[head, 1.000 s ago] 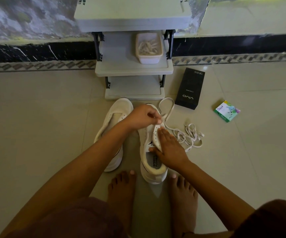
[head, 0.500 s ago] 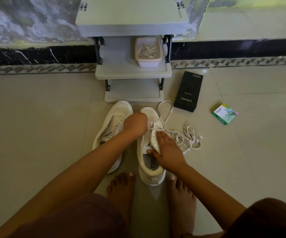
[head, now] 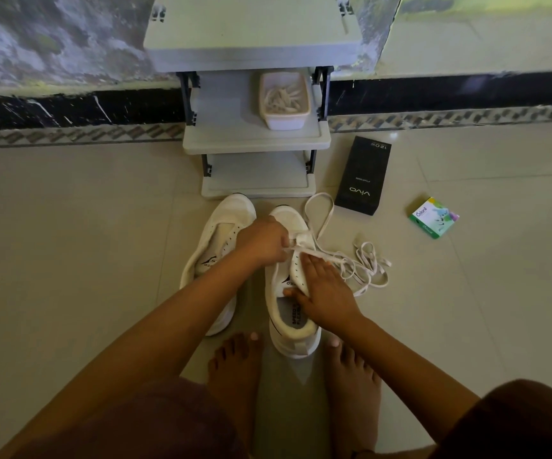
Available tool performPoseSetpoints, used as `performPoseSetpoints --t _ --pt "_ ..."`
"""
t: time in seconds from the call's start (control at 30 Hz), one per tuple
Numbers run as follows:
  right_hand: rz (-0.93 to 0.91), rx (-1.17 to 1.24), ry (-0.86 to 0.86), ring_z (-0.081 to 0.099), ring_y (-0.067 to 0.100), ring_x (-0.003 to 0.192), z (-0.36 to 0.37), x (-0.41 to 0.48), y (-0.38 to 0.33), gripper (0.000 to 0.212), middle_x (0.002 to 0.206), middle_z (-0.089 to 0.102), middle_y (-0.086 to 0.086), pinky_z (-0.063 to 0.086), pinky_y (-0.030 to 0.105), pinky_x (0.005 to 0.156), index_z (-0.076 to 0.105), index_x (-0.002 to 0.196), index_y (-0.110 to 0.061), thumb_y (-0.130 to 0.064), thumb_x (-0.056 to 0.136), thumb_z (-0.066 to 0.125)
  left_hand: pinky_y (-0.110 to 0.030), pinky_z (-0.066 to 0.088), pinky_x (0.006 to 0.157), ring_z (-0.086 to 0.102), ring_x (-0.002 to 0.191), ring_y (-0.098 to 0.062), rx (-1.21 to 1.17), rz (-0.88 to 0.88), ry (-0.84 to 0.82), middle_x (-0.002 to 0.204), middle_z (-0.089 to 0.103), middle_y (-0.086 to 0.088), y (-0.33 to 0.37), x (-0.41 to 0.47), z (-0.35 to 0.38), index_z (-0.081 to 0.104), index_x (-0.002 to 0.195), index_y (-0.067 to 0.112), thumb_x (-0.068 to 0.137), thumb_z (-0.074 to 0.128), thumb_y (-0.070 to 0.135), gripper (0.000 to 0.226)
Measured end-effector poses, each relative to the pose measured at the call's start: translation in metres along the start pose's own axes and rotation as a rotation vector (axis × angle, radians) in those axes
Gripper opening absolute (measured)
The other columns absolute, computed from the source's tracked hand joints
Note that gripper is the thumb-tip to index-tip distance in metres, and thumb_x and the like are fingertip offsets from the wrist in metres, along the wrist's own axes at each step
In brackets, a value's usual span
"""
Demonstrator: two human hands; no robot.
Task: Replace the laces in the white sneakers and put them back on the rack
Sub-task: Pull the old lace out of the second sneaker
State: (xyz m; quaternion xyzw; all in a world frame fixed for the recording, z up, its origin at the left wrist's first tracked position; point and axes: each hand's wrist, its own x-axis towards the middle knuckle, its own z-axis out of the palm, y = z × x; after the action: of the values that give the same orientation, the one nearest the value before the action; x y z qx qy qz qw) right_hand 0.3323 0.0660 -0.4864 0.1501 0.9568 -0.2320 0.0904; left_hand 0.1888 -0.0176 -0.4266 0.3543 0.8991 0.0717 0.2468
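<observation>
Two white sneakers stand side by side on the tiled floor before the grey shoe rack (head: 254,142). The left sneaker (head: 216,256) has no lace. My left hand (head: 263,241) pinches the white lace (head: 365,266) over the front eyelets of the right sneaker (head: 293,332). My right hand (head: 322,289) lies with straight fingers on that sneaker's right flap, thumb at the tongue. The rest of the lace trails in loops on the floor to the right of the shoe.
A white tub (head: 284,101) of pale strips sits on the rack's middle shelf. A black phone box (head: 362,175) and a small green box (head: 433,217) lie on the floor to the right. My bare feet (head: 235,369) flank the right sneaker's heel.
My left hand has drawn back to the left over the front eyelets, pulling the lace taut across the shoe. My right hand keeps its place on the flap.
</observation>
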Motion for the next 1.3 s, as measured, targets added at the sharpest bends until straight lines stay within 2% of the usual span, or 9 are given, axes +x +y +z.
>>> performPoseSetpoints --t 0.2,0.37,0.43,0.5,0.6,0.83,1.03,1.13,1.3 --pt "-0.013 -0.034 0.014 0.010 0.020 0.145 0.001 0.000 0.001 0.080 0.158 0.010 0.006 0.006 0.031 0.116 0.005 0.150 -0.015 -0.059 0.092 0.036 -0.029 0.043 0.077 0.055 0.104 -0.023 0.147 -0.002 0.165 0.114 0.058 -0.006 0.005 0.004 0.008 0.069 0.105 0.013 0.090 0.057 0.018 0.019" --pt "-0.037 -0.087 -0.023 0.000 0.019 0.146 0.003 0.003 0.004 0.080 0.159 -0.001 0.007 -0.003 0.029 0.115 -0.001 0.150 -0.013 -0.060 0.093 0.028 -0.022 0.049 0.083 0.065 0.086 -0.011 -0.821 0.154 0.059 0.090 0.071 -0.002 0.000 -0.009 -0.013 0.072 0.083 0.013 0.080 0.071 0.009 0.005" --pt "-0.035 -0.071 -0.018 0.001 0.018 0.146 0.003 0.003 0.004 0.080 0.159 0.000 0.006 -0.002 0.029 0.114 0.000 0.150 -0.014 -0.060 0.093 0.029 -0.025 0.052 0.086 0.066 0.090 -0.009 -0.927 0.134 0.121 0.091 0.071 0.002 0.000 -0.012 -0.012 0.071 0.085 0.017 0.082 0.069 0.009 0.009" --pt "-0.034 -0.057 -0.009 0.005 0.019 0.146 0.003 0.002 0.002 0.080 0.159 0.004 0.006 0.000 0.029 0.115 0.002 0.150 -0.014 -0.061 0.092 0.031 -0.032 0.048 0.093 0.061 0.106 -0.017 -0.746 0.100 0.101 0.110 0.066 -0.003 -0.001 -0.009 -0.007 0.068 0.104 0.014 0.082 0.069 0.012 0.022" --pt "-0.023 -0.054 -0.001 0.007 0.019 0.145 0.002 0.001 0.001 0.081 0.158 0.007 0.006 0.002 0.030 0.115 0.004 0.150 -0.014 -0.061 0.091 0.032 -0.035 0.043 0.096 0.050 0.118 -0.023 -0.174 0.063 0.013 0.130 0.051 -0.005 -0.002 -0.002 0.006 0.058 0.123 0.019 0.083 0.065 0.013 0.042" --pt "-0.028 -0.098 -0.005 0.004 0.019 0.146 0.001 0.001 0.001 0.081 0.159 0.004 0.007 -0.001 0.030 0.115 0.002 0.150 -0.013 -0.061 0.092 0.030 -0.034 0.049 0.087 0.057 0.102 -0.024 -0.014 0.007 0.161 0.114 0.058 -0.006 -0.001 0.004 0.011 0.070 0.100 0.015 0.090 0.057 0.016 0.017" --pt "-0.030 -0.122 -0.045 -0.002 0.019 0.146 0.001 0.002 0.004 0.078 0.159 -0.003 0.006 -0.004 0.030 0.115 -0.002 0.150 -0.014 -0.059 0.094 0.027 -0.027 0.047 0.089 0.063 0.093 -0.011 -0.928 0.148 0.084 0.091 0.069 0.004 -0.002 -0.011 -0.012 0.070 0.083 0.021 0.083 0.067 0.010 0.012" --pt "-0.028 -0.117 -0.052 -0.002 0.019 0.146 0.001 0.003 0.003 0.079 0.159 -0.003 0.006 -0.004 0.030 0.114 -0.003 0.150 -0.014 -0.059 0.093 0.028 -0.028 0.049 0.087 0.062 0.095 -0.012 -1.094 0.152 0.057 0.096 0.069 0.002 -0.004 -0.012 -0.012 0.069 0.086 0.024 0.084 0.067 0.010 0.015" --pt "-0.030 -0.117 -0.045 -0.002 0.018 0.146 0.002 0.003 0.001 0.079 0.159 -0.002 0.006 -0.004 0.029 0.115 -0.001 0.150 -0.013 -0.059 0.094 0.030 -0.034 0.044 0.095 0.051 0.114 -0.020 -0.247 0.014 -0.035 0.125 0.053 -0.003 -0.013 0.001 0.001 0.065 0.114 0.018 0.078 0.073 0.021 0.037"
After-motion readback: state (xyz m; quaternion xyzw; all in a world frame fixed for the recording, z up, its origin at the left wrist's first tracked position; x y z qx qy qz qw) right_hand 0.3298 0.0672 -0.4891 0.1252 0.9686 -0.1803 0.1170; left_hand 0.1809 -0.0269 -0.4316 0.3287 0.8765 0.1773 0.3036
